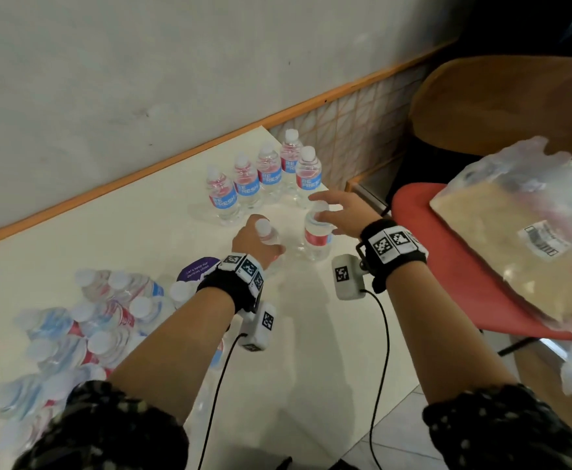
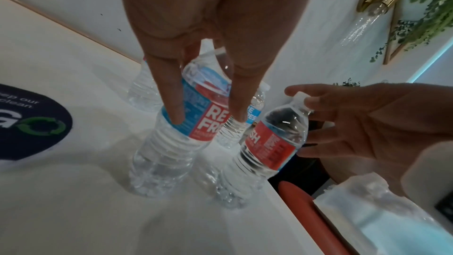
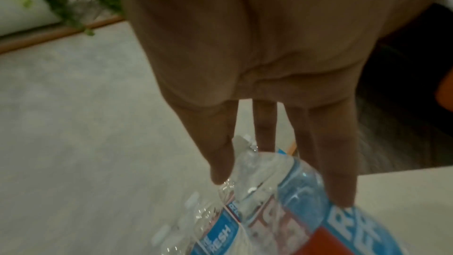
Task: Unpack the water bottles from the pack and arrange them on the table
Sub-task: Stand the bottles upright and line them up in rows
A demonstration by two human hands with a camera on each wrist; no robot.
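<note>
Left grip point(image 1: 257, 237) clamped a bottle point(image 2: 169, 143) upright on the bench point(image 1: 142, 212); right grip point(image 1: 340, 212), fingers spread, touched the neighbouring bottle point(image 1: 316, 239). Both stood just before the row point(image 1: 267, 178); the pack point(image 1: 84, 330) lay nearer my left.

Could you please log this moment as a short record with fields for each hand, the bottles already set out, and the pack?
left hand: grips a water bottle by its upper body; the bottle stands upright on the table
right hand: fingers spread, touching the top of a second bottle standing near the table edge
row of bottles: five upright, at the far corner
pack: torn plastic wrap at the near left, with bottles inside
</note>
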